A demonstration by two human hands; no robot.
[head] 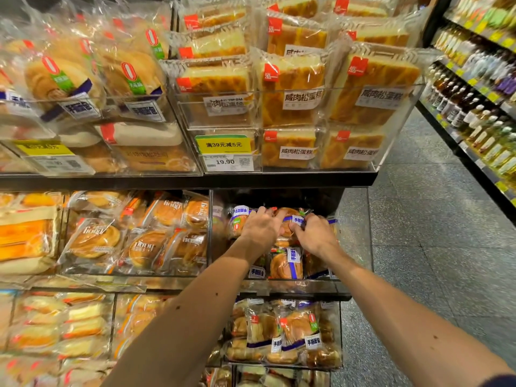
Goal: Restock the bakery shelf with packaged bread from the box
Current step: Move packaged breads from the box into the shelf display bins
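Forearms [195,317] out: our left hand [261,229] and right hand [315,236] clamp curled fingers on 1 bread packet [290,220], in the clear bin [296,284] below the yellow price tag [224,144]; speckled grey floor [418,219] to its right.

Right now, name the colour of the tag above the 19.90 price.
The tag is yellow, green-edged; head view.

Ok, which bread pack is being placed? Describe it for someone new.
Start at the yellow promo tag on the upper shelf, then drop to the clear bin just below and right of it. On top of that bin's pile lies the bread pack, a brown round loaf with a blue band. Unlike its lookalike neighbours, it is held between the left hand and right hand.
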